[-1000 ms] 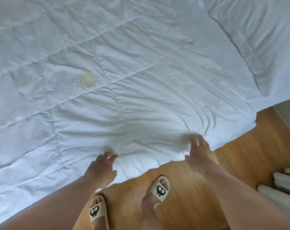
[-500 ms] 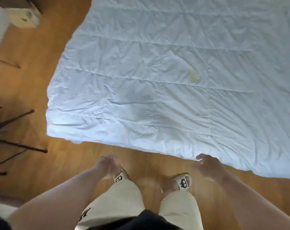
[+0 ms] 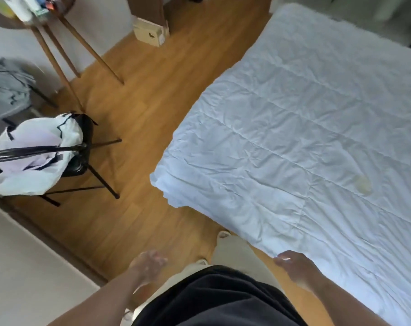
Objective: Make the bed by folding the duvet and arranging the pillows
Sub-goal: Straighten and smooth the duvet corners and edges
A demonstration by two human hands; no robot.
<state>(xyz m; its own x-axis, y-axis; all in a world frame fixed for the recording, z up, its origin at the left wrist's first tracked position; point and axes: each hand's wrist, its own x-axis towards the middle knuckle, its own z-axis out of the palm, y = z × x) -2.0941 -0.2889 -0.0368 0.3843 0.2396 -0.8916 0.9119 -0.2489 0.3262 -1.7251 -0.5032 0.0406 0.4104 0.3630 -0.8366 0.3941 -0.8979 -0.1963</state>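
Duvet [image 3: 294, 137] edge just beside right grip [image 3: 296, 271]; left grip [image 3: 148, 267] well apart.

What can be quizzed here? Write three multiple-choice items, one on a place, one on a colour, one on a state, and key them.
1. The white garment lies on: A) the black chair; B) a pillow; C) a shelf.
2. The duvet is: A) red; B) white; C) black.
3. The duvet is: A) rolled up; B) folded in half; C) spread out flat.

Key:
1. A, since the garment is draped over the chair's seat and back.
2. B, as its quilted cloth is white all over, bar one yellowish spot.
3. C, because it lies open in one layer with no fold.
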